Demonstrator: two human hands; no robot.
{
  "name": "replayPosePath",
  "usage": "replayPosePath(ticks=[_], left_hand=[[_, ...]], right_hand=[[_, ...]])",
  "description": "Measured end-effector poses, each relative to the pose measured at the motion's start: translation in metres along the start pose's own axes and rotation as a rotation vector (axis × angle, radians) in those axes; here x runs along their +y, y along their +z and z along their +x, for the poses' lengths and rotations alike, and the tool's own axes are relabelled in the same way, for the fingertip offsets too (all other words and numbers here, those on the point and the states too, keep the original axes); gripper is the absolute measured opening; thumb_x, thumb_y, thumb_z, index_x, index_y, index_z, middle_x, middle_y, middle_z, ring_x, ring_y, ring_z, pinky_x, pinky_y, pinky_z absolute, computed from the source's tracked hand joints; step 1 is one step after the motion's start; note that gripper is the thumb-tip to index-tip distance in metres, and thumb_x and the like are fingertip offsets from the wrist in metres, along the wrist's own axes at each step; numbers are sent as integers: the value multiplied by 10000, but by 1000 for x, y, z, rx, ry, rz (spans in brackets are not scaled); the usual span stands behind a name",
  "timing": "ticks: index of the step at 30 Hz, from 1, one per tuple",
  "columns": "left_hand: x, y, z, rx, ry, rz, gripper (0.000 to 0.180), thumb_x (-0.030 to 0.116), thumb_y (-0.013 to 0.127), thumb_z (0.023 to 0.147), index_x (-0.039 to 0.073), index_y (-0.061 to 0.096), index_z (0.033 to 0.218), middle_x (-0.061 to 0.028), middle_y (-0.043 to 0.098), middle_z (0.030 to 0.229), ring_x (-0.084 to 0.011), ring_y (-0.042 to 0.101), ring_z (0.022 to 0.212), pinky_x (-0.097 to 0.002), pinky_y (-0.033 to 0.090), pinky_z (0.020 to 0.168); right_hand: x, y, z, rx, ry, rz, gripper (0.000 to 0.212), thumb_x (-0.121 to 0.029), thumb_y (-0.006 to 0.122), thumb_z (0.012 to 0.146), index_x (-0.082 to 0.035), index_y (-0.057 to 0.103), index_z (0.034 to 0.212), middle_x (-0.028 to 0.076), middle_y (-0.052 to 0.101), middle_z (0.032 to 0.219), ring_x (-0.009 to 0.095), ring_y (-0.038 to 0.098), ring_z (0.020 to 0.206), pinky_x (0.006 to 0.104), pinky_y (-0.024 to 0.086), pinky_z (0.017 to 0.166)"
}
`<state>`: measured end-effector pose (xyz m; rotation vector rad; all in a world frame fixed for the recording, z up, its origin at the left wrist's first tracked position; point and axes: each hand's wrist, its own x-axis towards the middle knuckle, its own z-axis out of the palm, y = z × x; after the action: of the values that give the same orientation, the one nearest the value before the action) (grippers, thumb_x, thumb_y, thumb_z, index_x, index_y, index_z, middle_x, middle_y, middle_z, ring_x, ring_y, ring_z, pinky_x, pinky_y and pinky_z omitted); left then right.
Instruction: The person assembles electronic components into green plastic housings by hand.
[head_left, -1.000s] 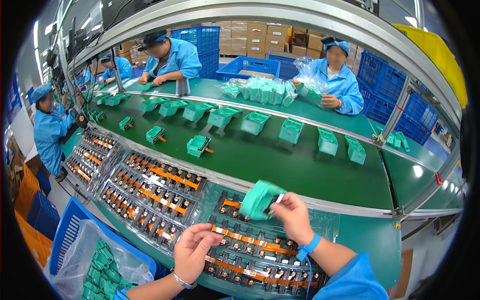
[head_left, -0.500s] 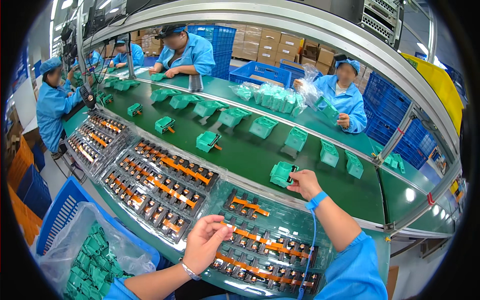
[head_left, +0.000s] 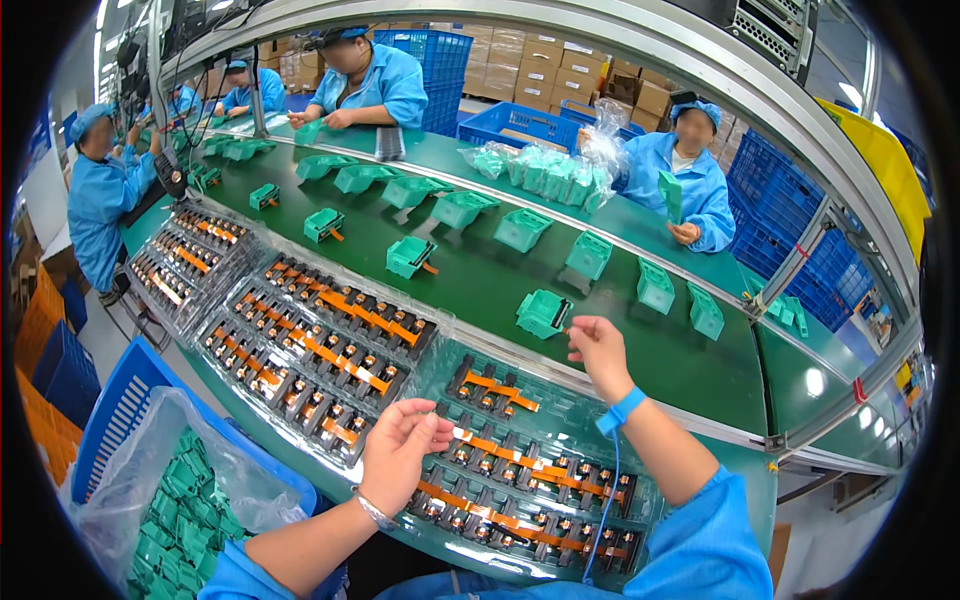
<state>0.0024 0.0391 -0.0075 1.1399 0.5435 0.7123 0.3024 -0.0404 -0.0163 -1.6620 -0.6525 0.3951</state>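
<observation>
My right hand is beside a green plastic housing on the green conveyor belt. This housing has a black part along its right edge. The fingers are loosely bent and slightly apart, with nothing seen between them. My left hand hovers over the near clear tray, thumb and fingertips pinched together. Whatever they may hold is too small to make out. Rows of small black parts joined by orange flex cables fill much of that tray. A blue wrist strap with a cord circles my right wrist.
More filled trays lie to the left. A blue crate with bagged green housings stands at lower left. Further green housings line the belt. Across it, a co-worker holds a green housing. A metal frame arches overhead.
The housing by my right hand has moved left and farther away, and the right hand has let go of it. My left hand has shifted slightly left. Other housings moved slightly left.
</observation>
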Motion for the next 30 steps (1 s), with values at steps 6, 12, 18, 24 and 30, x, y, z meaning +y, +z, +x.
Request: replayPosePath(ticks=[6, 12, 18, 24, 30], left_hand=[[-5, -4, -1, 88, -128, -106, 227, 144, 498, 919, 21, 461, 1105, -145, 611, 922, -202, 617, 828, -315, 532, 746], [-9, -5, 1, -14, -75, -90, 241, 146, 484, 925, 26, 449, 1131, -119, 610, 952, -144, 600, 830, -272, 507, 737], [-6, -4, -9, -44, 83, 83, 249, 115, 463, 913, 27, 427, 1143, -72, 598, 917, -104, 569, 841, -243, 477, 726], [96, -36, -54, -69, 576, 382, 318, 67, 535, 888, 40, 431, 1187, -71, 611, 958, -143, 596, 916, -289, 465, 816], [93, -195, -127, 659, 398, 956, 288, 85, 574, 855, 57, 512, 1135, -86, 641, 975, -164, 629, 895, -285, 497, 779]], right_hand=[[-34, 33, -82, -589, -338, -591, 281, -228, 604, 830, -75, 599, 1066, 117, 630, 853, 251, 613, 748, 364, 479, 668], [-30, 51, -96, -358, -482, -704, 268, -153, 658, 762, -96, 634, 1022, 119, 620, 832, 281, 610, 766, 359, 477, 647], [-7, 56, -101, -418, -471, -439, 230, 2, 613, 763, -2, 617, 993, 95, 564, 795, 196, 552, 715, 286, 444, 643], [8, 46, -86, -322, -252, -175, 148, -69, 580, 809, -81, 470, 908, -22, 449, 690, 40, 455, 609, 173, 355, 488], [7, 44, -82, -148, -76, 99, 79, -187, 503, 901, -120, 471, 874, -29, 470, 662, 45, 460, 525, 166, 374, 449]])
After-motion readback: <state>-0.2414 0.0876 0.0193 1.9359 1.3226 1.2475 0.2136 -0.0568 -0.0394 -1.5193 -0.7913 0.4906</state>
